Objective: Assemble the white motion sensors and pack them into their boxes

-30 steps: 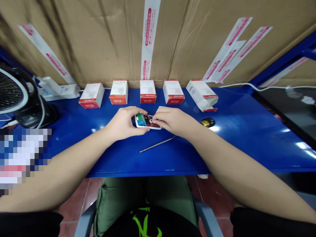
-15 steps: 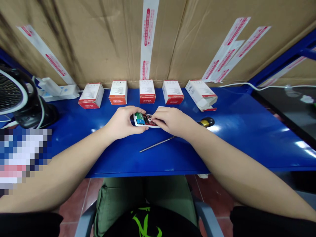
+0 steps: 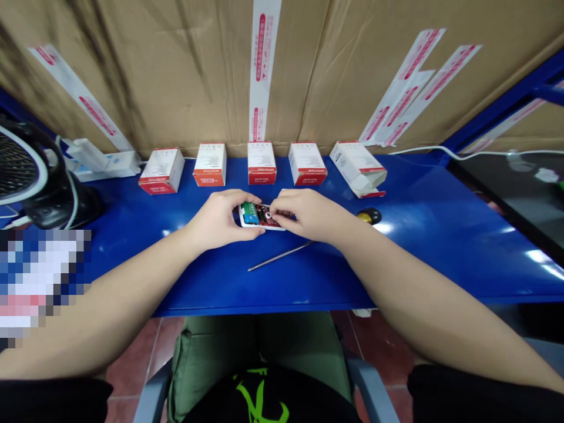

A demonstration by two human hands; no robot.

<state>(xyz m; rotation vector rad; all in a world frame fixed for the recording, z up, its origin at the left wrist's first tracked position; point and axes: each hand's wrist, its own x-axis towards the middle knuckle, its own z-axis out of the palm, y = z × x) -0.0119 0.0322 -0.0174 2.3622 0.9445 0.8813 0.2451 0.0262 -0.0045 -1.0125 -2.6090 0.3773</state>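
Left hand (image 3: pixel 219 220) pinches the small device (image 3: pixel 259 215) at frame centre on the blue table (image 3: pixel 440 235); right hand (image 3: pixel 308 214) fingertips closed on its red end. Screwdriver (image 3: pixel 282 255) lies just below, boxes (image 3: pixel 261 163) further back. Best keep lt grip firm, rt pressure light & straight.

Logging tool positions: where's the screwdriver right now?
Head view: the screwdriver lies on the blue table, just in front of the right hand, its handle end hidden behind the wrist.

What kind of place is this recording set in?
Probably a small electronics assembly or packing bench: an opened white device showing its circuit board, a screwdriver on the blue table, and a row of red-and-white product boxes before cardboard cartons.
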